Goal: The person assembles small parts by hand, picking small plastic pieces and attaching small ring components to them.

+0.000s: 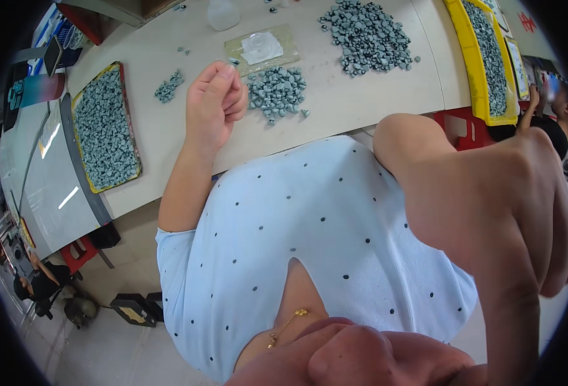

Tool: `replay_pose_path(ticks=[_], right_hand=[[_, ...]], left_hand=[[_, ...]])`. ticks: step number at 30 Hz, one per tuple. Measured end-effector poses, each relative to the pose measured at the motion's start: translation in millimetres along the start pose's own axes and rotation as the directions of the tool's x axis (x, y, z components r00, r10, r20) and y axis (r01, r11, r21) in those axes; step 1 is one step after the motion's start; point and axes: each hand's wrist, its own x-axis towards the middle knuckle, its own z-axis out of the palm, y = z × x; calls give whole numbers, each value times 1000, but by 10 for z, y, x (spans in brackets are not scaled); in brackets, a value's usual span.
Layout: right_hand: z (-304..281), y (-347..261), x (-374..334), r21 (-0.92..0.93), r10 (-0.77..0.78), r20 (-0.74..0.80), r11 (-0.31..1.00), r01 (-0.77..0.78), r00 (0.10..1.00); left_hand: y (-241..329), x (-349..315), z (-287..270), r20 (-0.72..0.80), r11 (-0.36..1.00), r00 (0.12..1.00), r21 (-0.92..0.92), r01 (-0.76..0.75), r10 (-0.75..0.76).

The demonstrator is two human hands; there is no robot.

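My left hand (218,100) is raised over the near side of the table, thumb and fingers closed in a pinch. At its fingertips shows a small grey-green stone-like piece (234,61), apparently gripped there. Just right of this hand lies a small heap of the same pieces (276,93). Behind the heap sits a flat tan pad (290,48) with a crumpled white sheet (261,47) on it. My right hand (522,193) is lifted close to the camera at the right, large in view. Its fingers are mostly hidden, so I cannot make out whether it holds anything.
A shallow yellow-edged tray (135,145) full of grey-green pieces stands at the left. A larger pile (369,38) lies at the back. A yellow bin (510,116) of pieces is at the right. A small cluster (168,87) and a white bottle (223,14) share the table. Other people sit farther off.
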Motion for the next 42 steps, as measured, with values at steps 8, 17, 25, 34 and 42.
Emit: replay_pose_path(ticks=[8, 17, 25, 34, 42], right_hand=[[112, -84, -48, 41, 67, -14, 997, -66, 998], [52, -157, -43, 62, 133, -42, 990, -130, 990], [-35, -219, -59, 58, 184, -77, 982, -180, 980], [50, -746, -98, 81, 254, -114, 966, -246, 961], [-26, -261, 72, 55, 326, -100, 945, -322, 940]], left_hand=[[-42, -20, -76, 75, 1000, 997, 14, 0, -1], [-46, -8, -119, 91, 1000, 996, 6, 8, -9], [-50, -44, -102, 93, 989, 990, 115, 93, -104], [-53, -14, -52, -4, 845, 941, 438, 307, -340], [80, 34, -133, 44, 898, 912, 200, 392, -408]])
